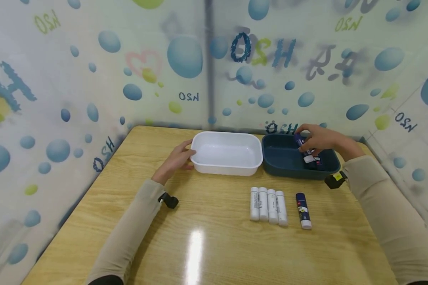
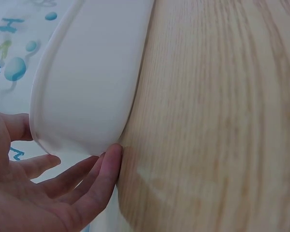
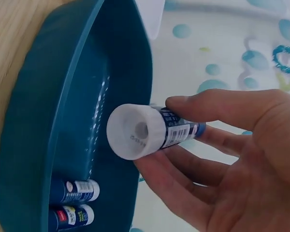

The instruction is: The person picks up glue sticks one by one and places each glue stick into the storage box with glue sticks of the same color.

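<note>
The right hand (image 1: 319,139) is closed around a blue tube (image 3: 157,128) with a white end, thumb on one side and bent fingers on the other. It holds this tube tilted over the teal tray (image 1: 289,171), the white end pointing down into it. Because the hand covers part of the tray from above, I cannot say for certain whether the held tube touches anything below. The right wrist view shows two more dark tubes (image 3: 75,191) lying side by side inside the tray, also white at one end.

The left hand (image 1: 176,158) is at the left end of the white tray (image 1: 226,170), its fingers spread apart and only lightly bent. Their tips touch the tray's end wall, one up by the rim and another low down, near the bench (image 1: 146,237).

The trays stand side by side, white to the left of teal. In front of them lie four white tubes (image 1: 268,206) in a close row, with a single navy tube (image 1: 302,209) a little apart to their right.
</note>
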Action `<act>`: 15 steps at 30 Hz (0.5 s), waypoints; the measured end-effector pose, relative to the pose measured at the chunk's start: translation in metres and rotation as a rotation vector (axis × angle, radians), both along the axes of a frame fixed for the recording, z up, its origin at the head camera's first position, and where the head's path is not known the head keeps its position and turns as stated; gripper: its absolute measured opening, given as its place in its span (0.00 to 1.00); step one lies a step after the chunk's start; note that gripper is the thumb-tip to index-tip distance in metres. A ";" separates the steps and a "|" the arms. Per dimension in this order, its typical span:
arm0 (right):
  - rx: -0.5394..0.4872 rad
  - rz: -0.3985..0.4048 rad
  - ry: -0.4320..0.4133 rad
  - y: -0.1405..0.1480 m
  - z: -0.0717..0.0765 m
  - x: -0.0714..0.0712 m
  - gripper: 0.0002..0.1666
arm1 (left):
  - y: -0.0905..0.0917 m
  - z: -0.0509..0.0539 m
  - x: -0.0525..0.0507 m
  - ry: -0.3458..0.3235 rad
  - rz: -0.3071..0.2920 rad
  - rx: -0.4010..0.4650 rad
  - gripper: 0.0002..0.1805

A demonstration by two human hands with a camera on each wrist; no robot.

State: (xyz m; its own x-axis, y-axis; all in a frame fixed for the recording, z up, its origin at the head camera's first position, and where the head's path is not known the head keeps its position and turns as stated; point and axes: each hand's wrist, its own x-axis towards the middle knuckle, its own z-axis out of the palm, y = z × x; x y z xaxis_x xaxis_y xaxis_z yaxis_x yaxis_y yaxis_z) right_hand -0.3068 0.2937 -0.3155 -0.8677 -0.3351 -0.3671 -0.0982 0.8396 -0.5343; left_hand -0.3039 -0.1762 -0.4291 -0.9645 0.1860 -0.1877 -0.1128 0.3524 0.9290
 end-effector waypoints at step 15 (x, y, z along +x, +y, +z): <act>-0.012 -0.047 -0.023 0.011 -0.019 -0.034 0.43 | 0.000 -0.002 0.000 -0.007 0.020 -0.004 0.34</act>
